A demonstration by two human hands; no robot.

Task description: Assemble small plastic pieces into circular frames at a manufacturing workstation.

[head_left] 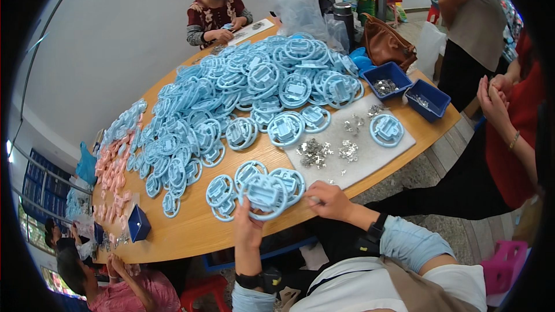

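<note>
My left hand (pixel 248 228) is closed on the edge of a light-blue round plastic part (pixel 263 192), a ring with a raised rectangular middle, held tilted above the table's near edge. Just to its right, my right hand (pixel 330 201) has its fingers pinched together; whatever they hold is too small to make out. More parts of the same kind lie beside and behind the held one, among them a part (pixel 219 190) at its left. Small metal pieces (pixel 314 153) sit in piles on a pale board (pixel 373 167), where one blue part (pixel 386 130) lies flat.
A large heap of blue parts (pixel 231 86) covers the middle of the wooden table (pixel 191 231). Pink parts (pixel 113 167) lie at left. Two dark-blue bins (pixel 428 99) and a brown bag (pixel 387 43) stand at right. Other people are around the table, one in red close at right.
</note>
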